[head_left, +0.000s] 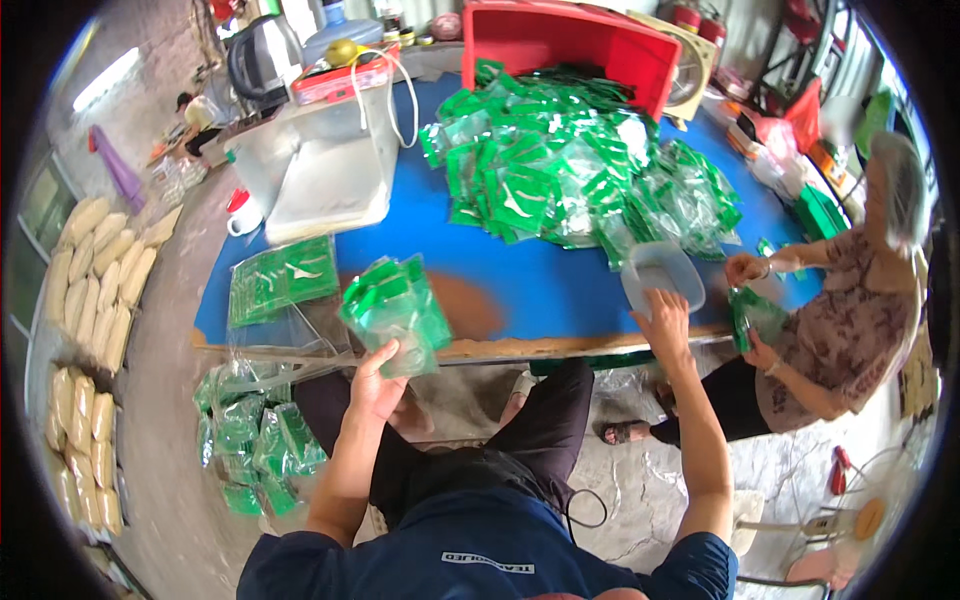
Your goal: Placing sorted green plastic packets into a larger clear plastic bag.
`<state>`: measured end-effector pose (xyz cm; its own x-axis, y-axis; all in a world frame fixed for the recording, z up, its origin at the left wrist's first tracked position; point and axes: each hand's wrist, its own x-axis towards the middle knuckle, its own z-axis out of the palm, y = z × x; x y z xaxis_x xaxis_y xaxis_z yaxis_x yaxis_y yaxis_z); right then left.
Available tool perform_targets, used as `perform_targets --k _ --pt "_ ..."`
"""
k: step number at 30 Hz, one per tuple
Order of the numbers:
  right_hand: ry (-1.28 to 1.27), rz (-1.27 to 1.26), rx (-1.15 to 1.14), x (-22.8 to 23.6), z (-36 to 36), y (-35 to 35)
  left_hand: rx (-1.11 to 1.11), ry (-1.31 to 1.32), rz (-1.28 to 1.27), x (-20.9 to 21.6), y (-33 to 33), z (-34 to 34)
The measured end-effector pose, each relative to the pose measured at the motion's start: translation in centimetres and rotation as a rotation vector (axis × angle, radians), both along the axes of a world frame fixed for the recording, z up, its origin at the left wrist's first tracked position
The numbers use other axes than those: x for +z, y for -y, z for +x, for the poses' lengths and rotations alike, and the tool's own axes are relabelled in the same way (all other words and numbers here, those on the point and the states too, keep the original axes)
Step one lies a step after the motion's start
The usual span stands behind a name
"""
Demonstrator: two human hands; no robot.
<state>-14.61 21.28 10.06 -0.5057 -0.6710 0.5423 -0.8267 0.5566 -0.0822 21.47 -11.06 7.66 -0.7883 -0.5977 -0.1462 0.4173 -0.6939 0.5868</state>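
My left hand (380, 385) is closed on a fanned stack of green and clear plastic packets (395, 310), raised above the table's front edge. My right hand (664, 322) is at the near rim of a translucent plastic tub (692, 270), with its fingers stretched out over the rim and the thumb apart. Whether the fingertips touch anything inside cannot be made out. A large heap of similar green packets (540, 170) spills from a tipped red crate (570, 35). Left of my left hand, a large clear bag with green packets (285, 282) lies on the blue tabletop (560, 290).
A co-worker (840, 320) at the right holds a green packet. A metal scoop-like tray (330, 185), a white mug with red lid (241, 213) and a kettle (265, 60) stand at left. Filled green bags (255, 440) lie on the floor; tan sacks (95, 270) are stacked far left.
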Motion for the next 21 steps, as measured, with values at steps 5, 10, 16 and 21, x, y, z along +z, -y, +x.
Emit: perform_targets --k 5,10,16,21 --pt "0.096 -0.191 0.191 2.9 2.0 11.4 0.124 0.146 -0.363 0.5 0.3 -2.5" --pt "-0.047 -0.253 0.125 2.3 -9.1 25.3 0.238 0.301 -0.497 -0.6 -0.3 -4.2" --pt "0.049 -0.073 -0.145 -2.9 -7.2 29.3 0.171 0.332 -0.484 -1.0 -1.1 -2.5" --pt "0.091 0.015 -0.035 -2.9 1.0 30.5 0.177 0.285 -0.422 -1.6 -1.0 -2.7"
